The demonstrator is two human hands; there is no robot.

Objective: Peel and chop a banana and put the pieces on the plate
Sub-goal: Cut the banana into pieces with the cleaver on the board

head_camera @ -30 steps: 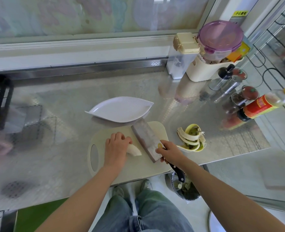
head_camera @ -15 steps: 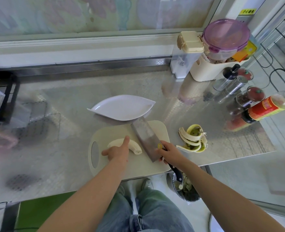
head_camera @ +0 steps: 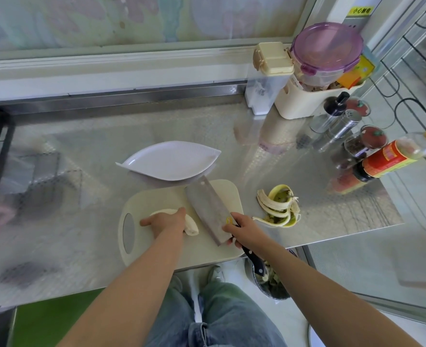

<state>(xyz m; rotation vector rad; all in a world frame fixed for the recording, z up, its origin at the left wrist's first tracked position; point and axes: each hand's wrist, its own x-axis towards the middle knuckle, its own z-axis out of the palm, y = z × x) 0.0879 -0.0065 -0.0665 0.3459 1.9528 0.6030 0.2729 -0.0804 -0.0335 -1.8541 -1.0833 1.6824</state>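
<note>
A peeled banana (head_camera: 190,225) lies on the cream cutting board (head_camera: 206,249). My left hand (head_camera: 165,222) rests over its middle and holds it down, so only its right end and a bit of its left part show. My right hand (head_camera: 244,230) grips the black handle of a wide cleaver (head_camera: 208,211). The blade lies slanted over the board just right of the banana. A white leaf-shaped plate (head_camera: 171,160) with nothing on it sits just behind the board.
The banana peel (head_camera: 279,206) lies on the steel counter right of the board. Sauce bottles (head_camera: 387,159), spice jars and shakers (head_camera: 342,126) and a cream bin with a purple-lidded box (head_camera: 327,51) crowd the back right. A waste bin (head_camera: 272,281) stands below the counter edge.
My left hand shifted on the banana from covering its left part to holding its middle. The cleaver has stayed at nearly the same place beside the banana.
</note>
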